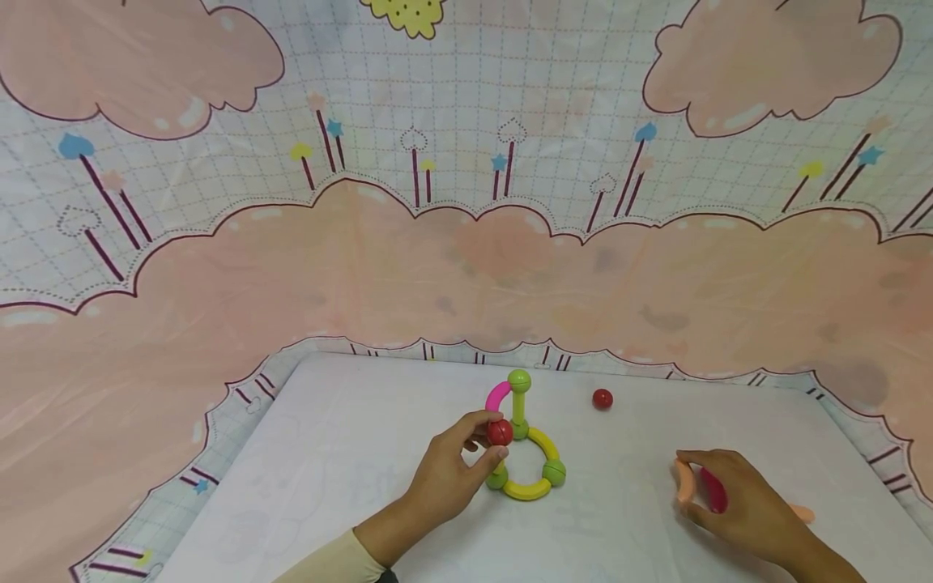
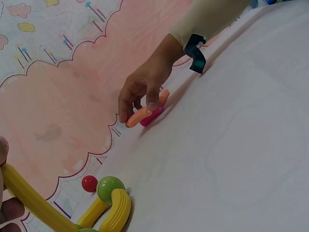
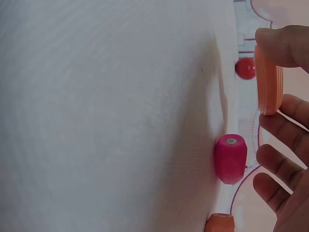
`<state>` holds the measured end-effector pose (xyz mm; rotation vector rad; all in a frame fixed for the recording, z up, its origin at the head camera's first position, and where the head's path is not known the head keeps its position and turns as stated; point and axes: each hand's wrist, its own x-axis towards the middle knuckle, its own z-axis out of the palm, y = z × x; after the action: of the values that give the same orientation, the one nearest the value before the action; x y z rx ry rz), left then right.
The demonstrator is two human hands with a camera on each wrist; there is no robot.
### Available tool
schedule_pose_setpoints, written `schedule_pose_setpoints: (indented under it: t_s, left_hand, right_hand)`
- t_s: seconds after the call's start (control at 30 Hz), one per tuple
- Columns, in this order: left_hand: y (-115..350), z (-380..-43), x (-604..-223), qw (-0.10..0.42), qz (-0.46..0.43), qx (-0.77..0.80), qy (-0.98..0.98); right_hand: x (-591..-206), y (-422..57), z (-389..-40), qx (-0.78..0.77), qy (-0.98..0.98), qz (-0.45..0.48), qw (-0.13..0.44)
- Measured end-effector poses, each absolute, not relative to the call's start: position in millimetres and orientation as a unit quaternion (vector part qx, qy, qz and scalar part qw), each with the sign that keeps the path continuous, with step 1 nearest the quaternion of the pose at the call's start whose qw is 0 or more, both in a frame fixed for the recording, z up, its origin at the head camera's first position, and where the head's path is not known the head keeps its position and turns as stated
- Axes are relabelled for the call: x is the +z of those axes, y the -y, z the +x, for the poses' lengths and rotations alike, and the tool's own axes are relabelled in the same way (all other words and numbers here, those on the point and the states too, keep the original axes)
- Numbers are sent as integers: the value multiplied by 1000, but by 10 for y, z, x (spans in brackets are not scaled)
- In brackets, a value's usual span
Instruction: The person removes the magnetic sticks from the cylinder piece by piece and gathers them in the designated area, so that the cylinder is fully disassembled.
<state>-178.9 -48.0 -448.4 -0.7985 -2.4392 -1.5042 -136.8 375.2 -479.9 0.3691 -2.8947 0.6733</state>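
My left hand [image 1: 440,470] pinches a red ball [image 1: 500,432] between thumb and fingers. That ball is part of a toy frame with a flat ring of yellow curved rods [image 1: 526,491] and green balls [image 1: 554,472]. A yellow-green rod [image 1: 518,403] rises at the back to a green top ball [image 1: 519,380], from which a pink curved rod [image 1: 498,395] bends toward the red ball. Off to the right, my right hand [image 1: 743,506] pinches an orange curved rod [image 3: 269,82] between thumb and fingertips, above the table. A magenta rod [image 3: 231,159] lies below that hand.
A loose red ball [image 1: 602,399] sits near the back of the white table [image 1: 350,421]. Another orange rod [image 1: 803,513] lies partly behind the right hand. A patterned cloth [image 1: 408,267] hangs behind the table.
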Motion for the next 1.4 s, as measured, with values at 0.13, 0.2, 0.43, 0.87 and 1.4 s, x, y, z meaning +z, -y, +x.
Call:
schedule_pose_setpoints:
  t_s: [0.13, 0.2, 0.43, 0.87, 1.4]
  left_hand:
    - [482, -1782, -4486, 82, -264, -500, 821]
    - [482, -1780, -4488, 82, -263, -497, 822]
    - [488, -1778, -4498, 83, -263, -493, 825]
    - [484, -1772, -4505, 86, -264, -496, 823]
    - [493, -1793, -4513, 91, -274, -502, 815]
  right_hand:
    - [-4792, -3751, -1375, 220, 967, 118, 59]
    - [-4795, -3753, -1374, 213, 968, 117, 61]
    - [-4843, -3774, -1367, 209, 965, 128, 88]
    - [-4842, -3745, -1350, 196, 973, 109, 52]
    - [-4811, -3730, -1356, 195, 978, 71, -7]
